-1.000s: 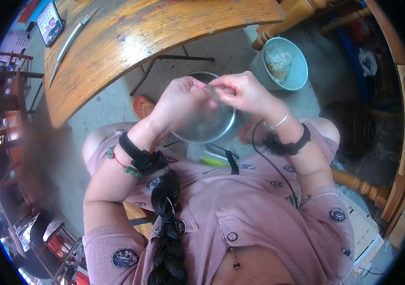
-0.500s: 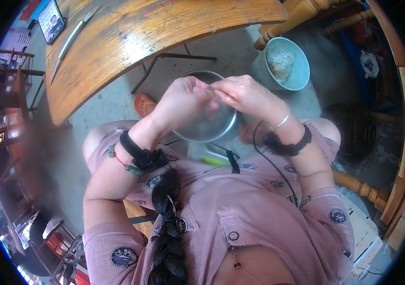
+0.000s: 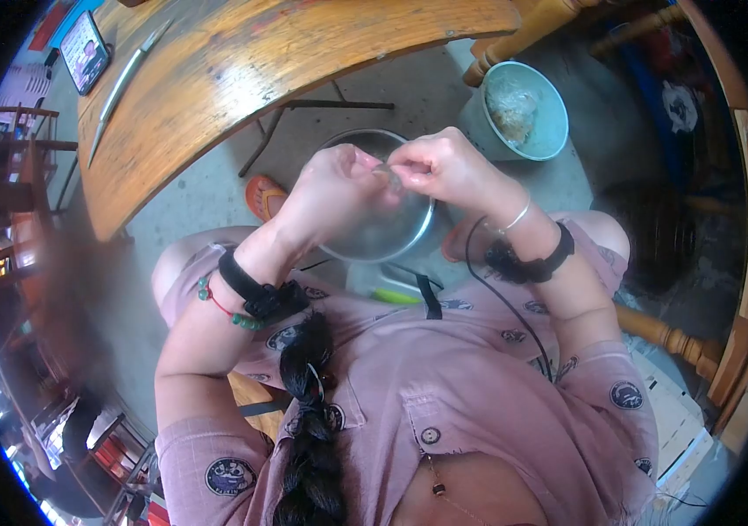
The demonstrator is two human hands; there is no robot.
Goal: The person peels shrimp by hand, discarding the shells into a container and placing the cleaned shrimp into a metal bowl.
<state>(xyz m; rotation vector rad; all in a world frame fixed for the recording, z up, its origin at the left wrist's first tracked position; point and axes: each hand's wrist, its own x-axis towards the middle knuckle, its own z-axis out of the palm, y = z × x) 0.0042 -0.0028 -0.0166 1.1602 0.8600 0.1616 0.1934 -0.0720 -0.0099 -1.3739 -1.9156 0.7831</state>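
Note:
Above a round metal bowl (image 3: pixel 380 245), my left hand (image 3: pixel 339 184) and my right hand (image 3: pixel 446 165) meet fingertip to fingertip. Pinched between them is a small greyish, wet-looking thing (image 3: pixel 389 174), perhaps a shrimp; blur and fingers hide most of it. My left fingers curl round its one side, while the right thumb and forefinger grip the other. Both hands are closed. The bowl sits low between my knees, its contents hazy and covered in part by my hands.
A wooden table (image 3: pixel 304 53) stands ahead, bearing a phone (image 3: pixel 85 54) and a slim knife (image 3: pixel 120 98). A pale blue bucket (image 3: pixel 558 131) with a plastic bag (image 3: pixel 512 101) inside stands at right. An orange sandal (image 3: pixel 260 195) is on the floor. A black cable (image 3: pixel 496 302) crosses my lap.
My right fingers have shifted slightly at the small greyish thing, which shows a little more now. Both hands stay over the bowl; the whole view has moved slightly.

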